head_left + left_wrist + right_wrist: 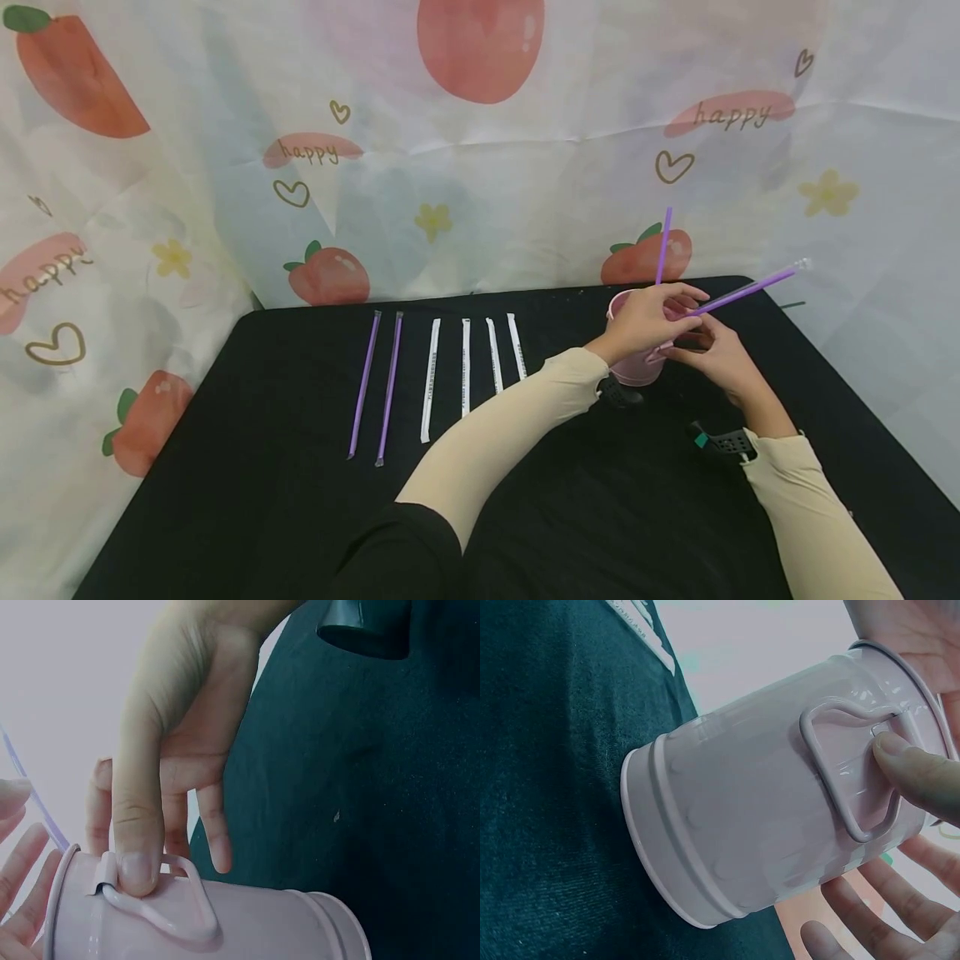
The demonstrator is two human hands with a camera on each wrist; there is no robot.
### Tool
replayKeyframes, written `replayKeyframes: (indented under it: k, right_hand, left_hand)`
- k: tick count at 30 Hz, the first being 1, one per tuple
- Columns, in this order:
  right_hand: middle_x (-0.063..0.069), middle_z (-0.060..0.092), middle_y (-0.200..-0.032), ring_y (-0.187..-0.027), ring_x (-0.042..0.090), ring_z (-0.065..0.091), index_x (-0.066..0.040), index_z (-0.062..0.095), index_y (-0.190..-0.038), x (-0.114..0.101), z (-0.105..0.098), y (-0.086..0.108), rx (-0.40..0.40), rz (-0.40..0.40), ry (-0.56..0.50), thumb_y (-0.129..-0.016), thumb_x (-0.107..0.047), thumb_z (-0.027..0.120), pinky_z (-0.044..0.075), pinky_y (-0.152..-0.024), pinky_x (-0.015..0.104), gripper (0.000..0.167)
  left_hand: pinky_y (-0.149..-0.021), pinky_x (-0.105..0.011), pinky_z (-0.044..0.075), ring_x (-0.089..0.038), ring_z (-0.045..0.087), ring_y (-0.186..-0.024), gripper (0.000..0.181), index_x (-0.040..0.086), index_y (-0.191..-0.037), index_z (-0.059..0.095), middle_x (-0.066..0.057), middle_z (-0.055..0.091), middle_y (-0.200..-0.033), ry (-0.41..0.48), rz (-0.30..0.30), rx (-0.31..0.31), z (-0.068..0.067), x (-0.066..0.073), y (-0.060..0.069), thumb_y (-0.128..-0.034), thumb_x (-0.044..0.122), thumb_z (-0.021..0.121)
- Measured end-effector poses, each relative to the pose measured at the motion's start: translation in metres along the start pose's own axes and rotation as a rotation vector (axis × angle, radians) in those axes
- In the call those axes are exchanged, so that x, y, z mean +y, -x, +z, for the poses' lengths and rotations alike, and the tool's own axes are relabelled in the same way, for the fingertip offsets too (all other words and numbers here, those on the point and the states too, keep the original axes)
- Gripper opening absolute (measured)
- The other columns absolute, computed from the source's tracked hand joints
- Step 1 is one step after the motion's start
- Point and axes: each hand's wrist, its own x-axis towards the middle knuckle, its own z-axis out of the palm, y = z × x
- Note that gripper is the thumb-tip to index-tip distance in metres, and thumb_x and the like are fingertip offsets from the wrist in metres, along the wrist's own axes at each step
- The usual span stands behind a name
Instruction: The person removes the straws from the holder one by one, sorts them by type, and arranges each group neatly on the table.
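Observation:
A pink metal bucket point(742, 802) with a wire side handle point(202, 907) stands at the table's right. My right hand point(720, 358) holds it, thumb on the handle and fingers round the far side in the right wrist view. Over its rim is my left hand point(645, 321), fingers loosely spread, with a gap between thumb and index finger. One purple straw point(744, 292) in a clear wrapper leans right out of the bucket and passes through that gap. Another purple straw point(664, 242) rises nearly upright behind the left hand. Inside the bucket, their lower ends are hidden.
To the left, two wrapped purple straws point(388, 387) lie side by side on the black tablecloth point(300, 500). Several slim white paper-wrapped sticks point(431, 379) are lined up beside them, partly covered by the left sleeve point(510, 425). A printed curtain point(510, 183) hangs behind the table.

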Motion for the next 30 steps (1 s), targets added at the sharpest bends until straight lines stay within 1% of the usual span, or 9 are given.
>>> replayKeyframes:
  k: [2, 5, 7, 12, 14, 20, 23, 27, 30]
  right_hand:
    - [-0.024, 0.043, -0.117, -0.095, -0.021, 0.044, 0.002, 0.035, -0.136, 0.000, 0.000, 0.000, -0.002, 0.019, 0.020, -0.089, -0.016, 0.065, 0.044, -0.073, 0.002, 0.059]
    - [-0.009, 0.046, -0.126, -0.103, -0.015, 0.045, 0.002, 0.034, -0.139, 0.000, -0.001, -0.001, -0.002, 0.042, 0.056, -0.089, -0.020, 0.066, 0.042, -0.075, 0.001, 0.063]
    - [-0.007, 0.047, -0.127, -0.106, -0.014, 0.045, 0.003, 0.033, -0.140, 0.001, -0.001, -0.001, 0.000, 0.049, 0.066, -0.088, -0.022, 0.066, 0.041, -0.076, 0.000, 0.066]
    - [-0.022, 0.047, -0.117, -0.100, -0.022, 0.042, 0.005, 0.033, -0.140, 0.002, -0.001, 0.000, 0.009, 0.021, 0.027, -0.088, -0.019, 0.066, 0.042, -0.075, 0.000, 0.066]
    - [-0.024, 0.046, -0.117, -0.100, -0.023, 0.041, 0.004, 0.033, -0.141, 0.002, 0.000, 0.000, 0.011, 0.001, 0.011, -0.088, -0.017, 0.066, 0.042, -0.076, 0.000, 0.066]
    - [-0.032, 0.045, -0.111, -0.099, -0.023, 0.044, -0.002, 0.037, -0.140, 0.002, 0.001, 0.001, 0.016, -0.033, -0.024, -0.088, -0.014, 0.066, 0.044, -0.075, 0.001, 0.061]
    - [-0.033, 0.047, -0.108, -0.095, -0.022, 0.048, -0.008, 0.039, -0.140, 0.003, 0.001, 0.001, 0.008, -0.053, -0.043, -0.088, -0.011, 0.065, 0.045, -0.074, 0.003, 0.058]
    - [-0.030, 0.048, -0.109, -0.094, -0.020, 0.050, -0.015, 0.040, -0.139, 0.004, 0.001, 0.000, 0.000, -0.063, -0.064, -0.088, -0.006, 0.064, 0.046, -0.074, 0.003, 0.057]
    - [-0.027, 0.048, -0.110, -0.095, -0.019, 0.050, -0.014, 0.039, -0.138, 0.003, 0.001, -0.001, 0.002, -0.058, -0.066, -0.087, -0.006, 0.065, 0.046, -0.074, 0.003, 0.058]
  left_hand:
    - [-0.078, -0.004, 0.046, 0.002, 0.061, -0.088, 0.028, 0.013, -0.117, 0.063, 0.000, 0.068, -0.103, 0.001, -0.001, -0.012, 0.000, 0.001, 0.000, -0.0899, 0.017, 0.064]
    - [-0.078, -0.004, 0.045, 0.003, 0.061, -0.087, 0.023, 0.012, -0.113, 0.065, 0.001, 0.069, -0.099, 0.001, 0.000, -0.029, 0.001, 0.000, -0.001, -0.0896, 0.015, 0.064]
    - [-0.078, -0.004, 0.046, 0.003, 0.061, -0.086, 0.020, 0.012, -0.110, 0.066, 0.001, 0.070, -0.097, 0.001, 0.008, -0.038, 0.001, 0.000, -0.001, -0.0894, 0.014, 0.064]
    - [-0.078, -0.004, 0.046, 0.005, 0.060, -0.084, 0.016, 0.013, -0.105, 0.068, 0.003, 0.070, -0.094, -0.018, 0.032, -0.042, 0.000, -0.002, 0.000, -0.0889, 0.015, 0.065]
    - [-0.078, -0.004, 0.046, 0.005, 0.060, -0.085, 0.016, 0.013, -0.104, 0.068, 0.003, 0.070, -0.093, -0.026, 0.038, -0.039, 0.000, -0.003, 0.001, -0.0892, 0.016, 0.065]
    - [-0.078, -0.004, 0.045, 0.005, 0.061, -0.085, 0.016, 0.013, -0.105, 0.069, 0.004, 0.070, -0.094, -0.039, 0.038, -0.025, -0.002, -0.002, 0.004, -0.0905, 0.018, 0.063]
    - [-0.076, -0.004, 0.045, 0.005, 0.061, -0.084, 0.017, 0.013, -0.106, 0.068, 0.004, 0.071, -0.095, -0.031, 0.027, -0.009, -0.004, -0.002, 0.005, -0.0911, 0.019, 0.062]
    - [-0.073, -0.003, 0.045, 0.004, 0.062, -0.083, 0.019, 0.014, -0.108, 0.068, 0.003, 0.071, -0.096, -0.038, 0.006, 0.043, -0.009, -0.002, 0.007, -0.0909, 0.020, 0.063]
    - [-0.072, -0.004, 0.046, 0.002, 0.063, -0.083, 0.020, 0.014, -0.109, 0.068, 0.001, 0.072, -0.098, -0.043, 0.003, 0.095, -0.014, -0.003, 0.006, -0.0899, 0.020, 0.064]
